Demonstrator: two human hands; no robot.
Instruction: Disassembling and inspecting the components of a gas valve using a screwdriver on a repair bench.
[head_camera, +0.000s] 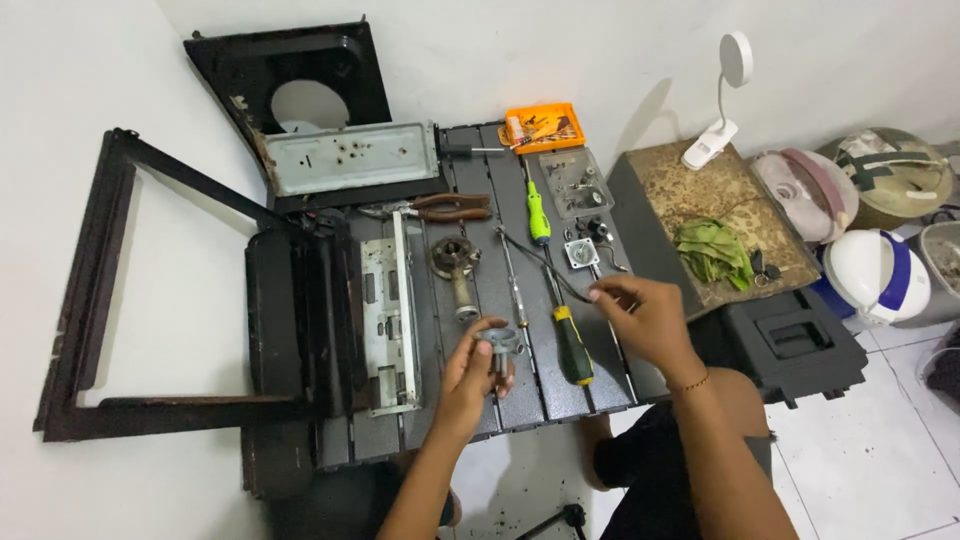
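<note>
Hands: left hand (478, 362) grips one small grey metal valve (500, 343); right hand (640, 315) pinches one thin dark wire (545, 262); two screwdrivers (573, 345), slatted table (480, 160).

Both bare forearms reach up from the lower edge of the view. The left hand (478, 362) is raised with fingers curled inward, its grip closed. The right hand (640, 318) sits further out, thumb and forefinger pinched together, a thin band around its wrist.
</note>
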